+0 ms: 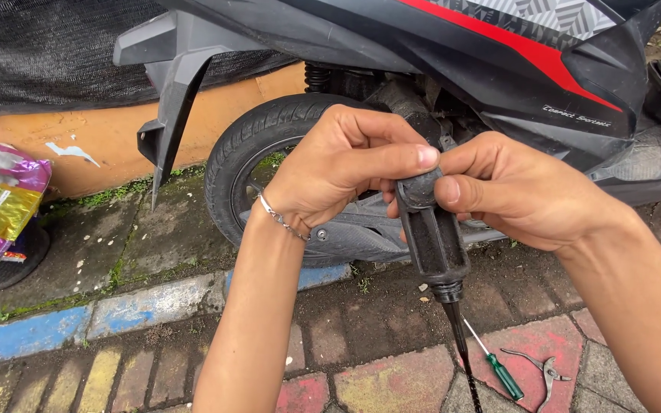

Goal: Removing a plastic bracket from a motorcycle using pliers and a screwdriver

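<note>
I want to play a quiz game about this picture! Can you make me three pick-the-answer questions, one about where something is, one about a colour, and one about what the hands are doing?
1. Where does the small screwdriver lie?
A. On the paving bricks, beside the pliers
B. On the scooter's seat
C. Inside the shiny bag

2. What colour is its handle?
A. Yellow
B. Green
C. White

3. How are the left hand and right hand placed on the big black tool handle?
A. Both flat on the ground
B. Only one touches it
C. Both hold its top end, shaft pointing down

Answers:
1 A, it lies on the bricks next to the pliers.
2 B, the handle shows green.
3 C, the fingers of both hands close round the cap in front of the rear tyre.
</note>
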